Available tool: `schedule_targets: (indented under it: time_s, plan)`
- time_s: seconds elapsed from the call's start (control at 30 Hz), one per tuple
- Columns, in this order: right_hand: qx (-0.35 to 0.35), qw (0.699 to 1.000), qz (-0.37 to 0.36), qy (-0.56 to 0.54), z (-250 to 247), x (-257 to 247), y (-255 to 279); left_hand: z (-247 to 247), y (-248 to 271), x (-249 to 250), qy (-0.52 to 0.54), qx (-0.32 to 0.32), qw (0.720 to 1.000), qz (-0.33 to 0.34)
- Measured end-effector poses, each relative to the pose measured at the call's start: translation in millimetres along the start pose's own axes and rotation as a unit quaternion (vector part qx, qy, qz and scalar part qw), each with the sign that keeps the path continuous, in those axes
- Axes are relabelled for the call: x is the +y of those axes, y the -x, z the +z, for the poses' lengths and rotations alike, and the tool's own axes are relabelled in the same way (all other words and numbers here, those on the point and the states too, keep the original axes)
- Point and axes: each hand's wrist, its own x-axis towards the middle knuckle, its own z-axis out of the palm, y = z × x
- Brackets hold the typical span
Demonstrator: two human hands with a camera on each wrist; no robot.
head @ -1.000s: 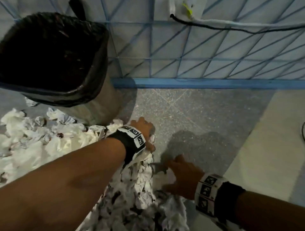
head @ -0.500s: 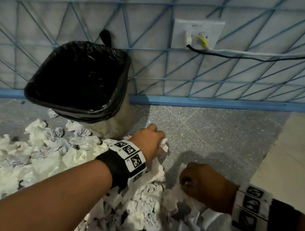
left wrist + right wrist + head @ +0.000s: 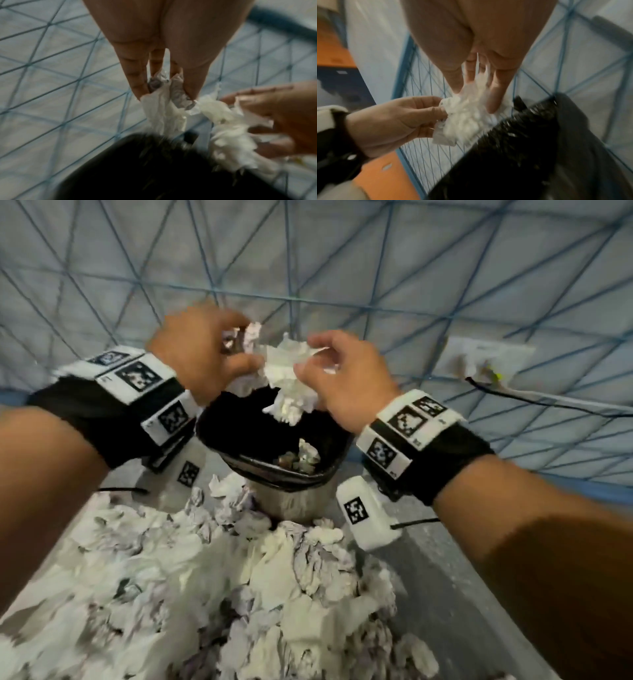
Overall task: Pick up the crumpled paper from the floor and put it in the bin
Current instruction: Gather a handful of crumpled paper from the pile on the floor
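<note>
Directly above the bin (image 3: 274, 436), a wad of crumpled paper (image 3: 287, 371) hangs between the left hand (image 3: 195, 350) and right hand (image 3: 346, 378), the fingers of both pinching it. Below the bin's near side, more crumpled sheets (image 3: 219, 577) heap across the grey floor (image 3: 455, 594). Behind the bin rises a pale wall (image 3: 342, 251) crossed by blue lines, with a socket (image 3: 486, 354) and cable off to the bin's right.

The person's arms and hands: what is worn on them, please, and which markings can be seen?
Both forearms are bare, with no sleeves. Each wrist carries a black band topped by white blocks printed with black square markers. A white box with one more marker hangs under each wrist, trailing a thin black cable. The hands wear no gloves.
</note>
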Motion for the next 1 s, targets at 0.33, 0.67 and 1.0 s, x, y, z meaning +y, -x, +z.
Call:
schedule_targets:
  time_s: [0.33,0.67,1.0]
  plan:
    - [-0.043,0.976,0.000,0.213,-83.1,66.1,102.0,21.6,64.7,63.2,0.015,0.037,0.974,0.224]
    - [-0.456,0.803,0.243,0.298,-59.3,205.6,259.8,219.5,149.1,145.9,-0.081,-0.473,0.852,0.211]
    - [-0.462,0.823,0.197,0.265,-44.3,234.0,291.2,297.0,185.9,159.4,-0.126,-0.491,0.839,0.199]
